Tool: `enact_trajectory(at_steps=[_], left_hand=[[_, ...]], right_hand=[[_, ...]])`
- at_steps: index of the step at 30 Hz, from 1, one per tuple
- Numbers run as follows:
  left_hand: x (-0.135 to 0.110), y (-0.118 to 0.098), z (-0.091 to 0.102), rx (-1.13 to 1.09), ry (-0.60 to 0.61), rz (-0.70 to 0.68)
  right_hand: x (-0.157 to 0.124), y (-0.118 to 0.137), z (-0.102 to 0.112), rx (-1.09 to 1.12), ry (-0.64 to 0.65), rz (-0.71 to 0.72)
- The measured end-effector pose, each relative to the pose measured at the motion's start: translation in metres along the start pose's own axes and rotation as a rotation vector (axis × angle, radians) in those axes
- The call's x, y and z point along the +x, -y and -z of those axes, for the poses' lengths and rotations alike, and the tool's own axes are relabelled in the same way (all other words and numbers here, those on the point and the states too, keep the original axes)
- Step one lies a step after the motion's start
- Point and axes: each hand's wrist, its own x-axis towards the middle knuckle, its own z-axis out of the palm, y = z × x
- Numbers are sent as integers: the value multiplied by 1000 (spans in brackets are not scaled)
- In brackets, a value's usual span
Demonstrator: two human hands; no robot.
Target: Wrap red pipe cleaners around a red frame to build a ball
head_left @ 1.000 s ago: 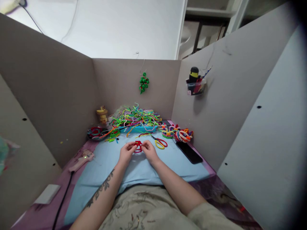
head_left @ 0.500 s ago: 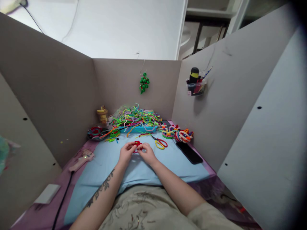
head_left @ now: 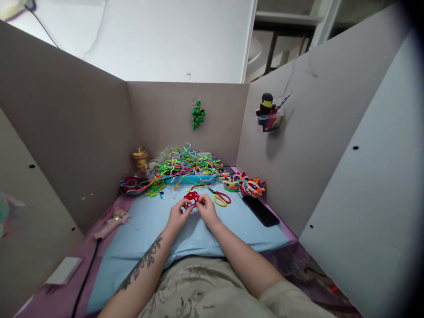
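Between my hands, above the light blue cloth, is a red looped piece of fuzzy craft stems with a small green spot near its middle. My left hand pinches its lower left edge with thumb and fingers. On the other side, my right hand grips its right edge between the fingertips. The fingers cover parts of the piece's rim. Scissors with one red and one yellow handle lie just right of my right hand.
A blue tray heaped with colourful fuzzy stems stands behind. Finished woven rings and a black phone lie on the right. A pink glue gun with a cord rests left. Grey panels enclose the table.
The red piece has been turned so that its looped, open shape faces me more fully. My hands have moved slightly apart, the right one rising along its edge.
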Motion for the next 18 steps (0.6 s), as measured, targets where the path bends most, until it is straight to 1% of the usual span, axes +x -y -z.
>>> enact_trajectory(at_steps=[4, 9, 14, 18], left_hand=[[-2, 1, -2, 72, 6, -48], [-3, 2, -1, 101, -16, -61], [-5, -3, -2, 50, -27, -19], [-3, -6, -4, -52, -10, 65]], right_hand=[[0, 1, 0, -42, 13, 41], [-4, 7, 1, -184, 36, 130], [-8, 11, 1, -366, 24, 220], [-10, 12, 0, -470, 71, 298]])
